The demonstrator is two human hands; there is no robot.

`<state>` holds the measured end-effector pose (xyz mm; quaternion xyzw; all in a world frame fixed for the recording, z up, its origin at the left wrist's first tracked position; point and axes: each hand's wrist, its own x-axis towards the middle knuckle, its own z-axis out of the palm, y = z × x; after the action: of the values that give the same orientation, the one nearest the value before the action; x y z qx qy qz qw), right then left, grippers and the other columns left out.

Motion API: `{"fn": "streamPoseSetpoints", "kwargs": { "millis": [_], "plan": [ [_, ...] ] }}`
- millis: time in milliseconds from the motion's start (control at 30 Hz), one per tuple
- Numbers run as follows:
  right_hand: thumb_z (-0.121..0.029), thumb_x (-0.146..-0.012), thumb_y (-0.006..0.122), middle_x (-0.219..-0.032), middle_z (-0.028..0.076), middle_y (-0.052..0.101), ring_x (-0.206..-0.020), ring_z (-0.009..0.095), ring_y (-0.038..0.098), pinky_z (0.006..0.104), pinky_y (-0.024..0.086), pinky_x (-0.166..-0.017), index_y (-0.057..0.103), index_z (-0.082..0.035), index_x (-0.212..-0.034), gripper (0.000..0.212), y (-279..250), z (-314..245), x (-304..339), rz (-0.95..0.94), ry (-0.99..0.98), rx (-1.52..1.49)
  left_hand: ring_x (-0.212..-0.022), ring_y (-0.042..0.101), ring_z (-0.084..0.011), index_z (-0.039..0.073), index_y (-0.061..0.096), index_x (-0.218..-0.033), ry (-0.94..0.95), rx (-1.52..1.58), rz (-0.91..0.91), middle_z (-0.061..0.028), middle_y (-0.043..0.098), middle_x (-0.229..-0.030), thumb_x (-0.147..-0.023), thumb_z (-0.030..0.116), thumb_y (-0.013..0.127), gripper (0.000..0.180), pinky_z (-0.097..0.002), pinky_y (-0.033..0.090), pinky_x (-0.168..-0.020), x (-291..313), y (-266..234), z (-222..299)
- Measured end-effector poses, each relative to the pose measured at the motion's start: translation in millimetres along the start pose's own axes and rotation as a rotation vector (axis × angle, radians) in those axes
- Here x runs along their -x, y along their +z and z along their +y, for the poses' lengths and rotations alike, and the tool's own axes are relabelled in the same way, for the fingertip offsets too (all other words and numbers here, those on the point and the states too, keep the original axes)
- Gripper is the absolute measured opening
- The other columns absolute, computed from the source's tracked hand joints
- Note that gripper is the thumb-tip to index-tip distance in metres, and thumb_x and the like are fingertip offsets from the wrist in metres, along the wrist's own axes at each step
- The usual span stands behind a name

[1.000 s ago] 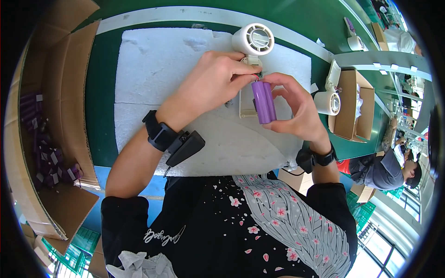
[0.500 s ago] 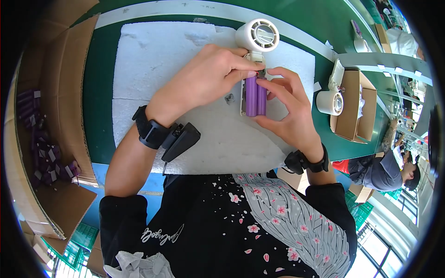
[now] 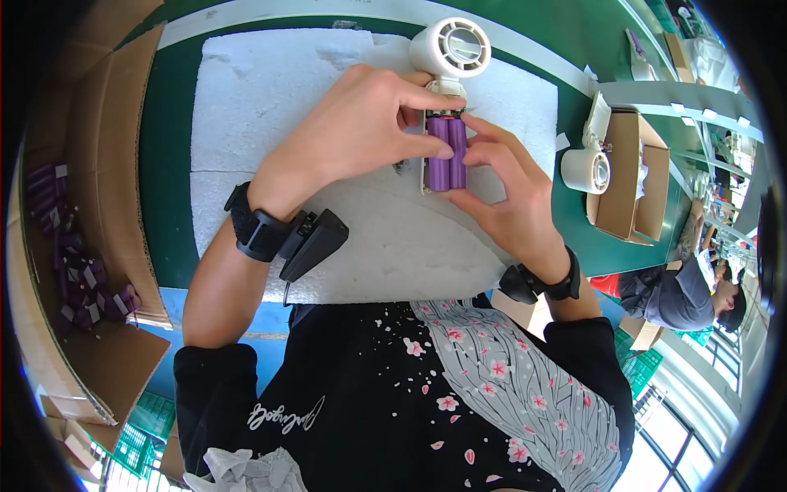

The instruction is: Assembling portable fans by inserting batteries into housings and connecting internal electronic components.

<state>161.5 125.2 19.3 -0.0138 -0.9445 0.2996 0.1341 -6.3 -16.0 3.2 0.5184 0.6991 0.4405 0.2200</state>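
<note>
1. Step in hand, as judged: seating the purple battery pack [image 3: 447, 176] in the open handle of the white fan [image 3: 451, 51], upper centre of frame, over the white foam pad [image 3: 246, 98].
2. Left hand [image 3: 348, 127]: thumb and forefinger spread apart; thumb on the pack's left cell, forefinger at the fan's neck. Cannot tell whether the hidden fingers clasp the neck.
3. Right hand [image 3: 512, 184]: half-curled, pack held lengthwise between forefinger at its upper right side and thumb at its lower end.
4. Pack lies lengthwise below the neck; a pale handle edge shows along its left. Full seating cannot be confirmed.
5. Next move, as judged, calls for even downward pressure, with any leads near the neck kept unpinched.
</note>
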Motion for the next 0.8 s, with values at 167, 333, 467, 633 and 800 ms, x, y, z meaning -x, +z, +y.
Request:
{"fn": "streamPoseSetpoints", "kwargs": {
  "millis": [167, 333, 467, 633, 800],
  "plan": [
    [0.001, -0.058, 0.083, -0.121, 0.014, 0.057, -0.094, 0.026, 0.063, 0.033, 0.056, -0.077, 0.058, -0.003, -0.104, 0.053, -1.7, -5.9, -5.3, -0.047, 0.078, -0.051, -0.066, 0.06, -0.0119, 0.014, 0.067, -0.117, -0.042, 0.052, -0.012, -0.0121, 0.071, -0.101, -0.07, 0.01, 0.08, 0.049, -0.0254, 0.051, -0.067, -0.8, 0.7, 0.2],
    [0.001, -0.056, 0.084, -0.12, 0.012, 0.052, -0.096, 0.025, 0.06, 0.0319, 0.055, -0.074, 0.056, -0.005, -0.113, 0.063, 1.3, -10.0, -14.2, -0.059, 0.19, -0.117, -0.067, 0.06, -0.0099, 0.013, 0.067, -0.117, -0.142, 0.065, -0.045, -0.009, 0.071, -0.089, -0.071, 0.009, 0.079, 0.048, -0.0245, 0.05, -0.066, -3.6, 1.6, 0.7],
    [0.001, -0.056, 0.084, -0.121, 0.013, 0.05, -0.098, 0.026, 0.059, 0.0323, 0.055, -0.075, 0.055, -0.005, -0.12, 0.07, 0.1, -6.0, -15.7, -0.074, 0.13, -0.101, -0.062, 0.061, -0.0189, 0.014, 0.07, -0.11, -0.192, 0.118, -0.015, -0.0128, 0.069, -0.08, -0.066, 0.015, 0.081, 0.045, -0.0305, 0.05, -0.063, -4.4, 1.3, 1.1],
    [-0.001, -0.057, 0.085, -0.12, 0.013, 0.051, -0.099, 0.029, 0.059, 0.0351, 0.054, -0.08, 0.054, -0.005, -0.124, 0.073, -2.1, 1.9, -9.2, -0.084, -0.032, -0.056, -0.068, 0.058, -0.0076, 0.009, 0.067, -0.116, -0.218, 0.205, -0.058, -0.0065, 0.071, -0.085, -0.071, 0.006, 0.078, 0.046, -0.0237, 0.049, -0.065, -2.9, -0.7, 4.1],
    [-0.004, -0.058, 0.085, -0.118, 0.014, 0.052, -0.098, 0.031, 0.06, 0.0376, 0.053, -0.082, 0.055, -0.003, -0.121, 0.07, 1.3, -4.4, -5.2, -0.06, -0.058, 0.027, -0.073, 0.059, -0.0084, 0.008, 0.066, -0.116, -0.143, 0.249, -0.047, -0.0066, 0.07, -0.097, -0.071, 0.006, 0.078, 0.047, -0.0237, 0.049, -0.066, 0.3, 5.1, -2.8]
  ]
}}
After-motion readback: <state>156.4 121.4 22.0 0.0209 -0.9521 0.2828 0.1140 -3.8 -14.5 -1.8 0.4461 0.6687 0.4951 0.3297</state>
